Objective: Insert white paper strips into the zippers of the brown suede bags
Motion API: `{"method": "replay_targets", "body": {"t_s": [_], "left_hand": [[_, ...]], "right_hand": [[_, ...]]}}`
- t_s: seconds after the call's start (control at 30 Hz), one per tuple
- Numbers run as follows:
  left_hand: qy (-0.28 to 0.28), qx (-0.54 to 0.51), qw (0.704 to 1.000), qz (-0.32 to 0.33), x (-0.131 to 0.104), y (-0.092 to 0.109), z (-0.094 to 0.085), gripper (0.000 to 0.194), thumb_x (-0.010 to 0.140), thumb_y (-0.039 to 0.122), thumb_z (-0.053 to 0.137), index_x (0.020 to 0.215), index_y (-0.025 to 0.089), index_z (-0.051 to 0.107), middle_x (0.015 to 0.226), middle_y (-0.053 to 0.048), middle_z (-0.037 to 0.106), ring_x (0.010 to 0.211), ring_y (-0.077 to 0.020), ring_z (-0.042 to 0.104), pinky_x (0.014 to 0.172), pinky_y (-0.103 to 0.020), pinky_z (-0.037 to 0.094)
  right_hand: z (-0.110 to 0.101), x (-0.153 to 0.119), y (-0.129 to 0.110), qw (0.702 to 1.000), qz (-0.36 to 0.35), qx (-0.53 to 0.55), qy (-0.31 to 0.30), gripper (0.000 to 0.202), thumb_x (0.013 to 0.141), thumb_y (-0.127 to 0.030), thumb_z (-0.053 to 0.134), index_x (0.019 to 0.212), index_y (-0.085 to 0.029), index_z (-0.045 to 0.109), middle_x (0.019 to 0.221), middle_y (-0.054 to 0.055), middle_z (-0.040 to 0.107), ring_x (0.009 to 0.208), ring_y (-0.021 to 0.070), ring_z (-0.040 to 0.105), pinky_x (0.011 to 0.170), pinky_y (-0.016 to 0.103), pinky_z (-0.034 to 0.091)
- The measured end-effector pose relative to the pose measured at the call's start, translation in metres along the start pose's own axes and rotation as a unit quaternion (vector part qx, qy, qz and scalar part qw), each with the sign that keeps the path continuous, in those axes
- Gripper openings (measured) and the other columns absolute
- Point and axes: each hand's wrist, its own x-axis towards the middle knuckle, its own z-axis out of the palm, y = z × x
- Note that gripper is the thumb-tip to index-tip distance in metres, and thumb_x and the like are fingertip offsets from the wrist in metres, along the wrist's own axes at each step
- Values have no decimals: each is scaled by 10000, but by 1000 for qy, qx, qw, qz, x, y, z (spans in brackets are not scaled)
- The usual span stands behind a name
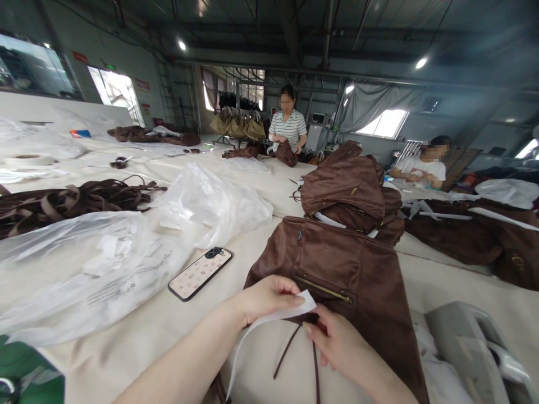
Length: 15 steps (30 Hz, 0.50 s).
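Observation:
A brown bag [332,252] with a brass zipper [324,288] lies on the table in front of me. Over its near edge, my left hand [275,297] pinches a white strip [269,318] between thumb and fingers close to one end; the rest curves down towards me. My right hand [332,336] is at that same end, its fingertips drawn together and touching or almost touching the strip's corner. What sits between those fingertips is hidden. Two thin brown cords [288,349] hang down beneath the hands on the pale surface.
A phone [201,273] lies left of the bag, beside clear plastic bags [210,202] and a heap of brown straps [76,203]. More brown bags [345,185] are piled behind. A grey tape dispenser [471,348] stands at right. Two people [288,126] work across the table.

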Motion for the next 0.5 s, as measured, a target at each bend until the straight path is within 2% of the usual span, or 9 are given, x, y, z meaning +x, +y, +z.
{"method": "replay_targets", "body": {"t_s": [0.07,0.13,0.2,0.27,0.3,0.37,0.43,0.5], "left_hand": [[43,-25,998,28,1,3,-1,435,638,521,727,746,109,633,654,-3,588,549,-69,460,536,-193,331],[91,-43,994,47,2,5,-2,442,680,554,678,732,119,615,604,13,552,459,-42,380,449,-185,246],[119,-57,990,51,3,6,-4,437,715,564,640,753,130,605,549,38,500,394,-23,277,403,-191,147],[120,-73,989,52,2,6,-5,414,737,545,630,779,133,605,506,56,451,375,-19,231,395,-197,101],[113,-81,989,52,1,7,-5,399,738,528,638,770,132,602,492,59,435,376,-18,235,394,-196,96],[92,-103,989,44,-2,8,-2,378,709,496,682,711,134,574,489,55,433,384,-17,269,391,-189,94],[65,-124,990,28,-6,11,1,383,665,469,724,659,141,527,505,49,451,391,-17,303,384,-181,93],[29,-121,992,22,-10,14,5,381,649,453,739,660,145,516,514,44,476,395,-19,321,382,-175,111]], "right_hand": [[3,1,-1,999,-21,-35,21,240,848,-304,478,1043,-201,573,710,10,643,415,100,545,408,201,356],[3,1,-5,998,-39,-34,34,167,840,-317,502,913,-203,600,630,-14,610,421,101,533,437,208,357],[-1,-1,-11,997,-52,24,60,174,837,-361,526,798,-205,595,563,-36,561,431,106,524,450,211,365],[-8,-4,-16,983,-60,129,115,221,813,-415,578,745,-204,582,545,-45,542,426,97,498,431,203,357],[-12,-6,-17,967,-65,196,151,237,781,-433,624,744,-204,578,574,-42,567,418,85,476,404,194,335],[-22,-8,-17,913,-75,342,210,267,688,-413,734,757,-203,584,689,-22,642,405,56,435,358,173,292],[-33,-10,-14,850,-77,467,232,286,610,-327,809,780,-204,613,788,-2,680,421,34,433,354,146,312],[-43,-12,-9,802,-82,545,230,276,588,-242,828,798,-206,652,789,-2,681,478,34,482,403,117,387]]}}
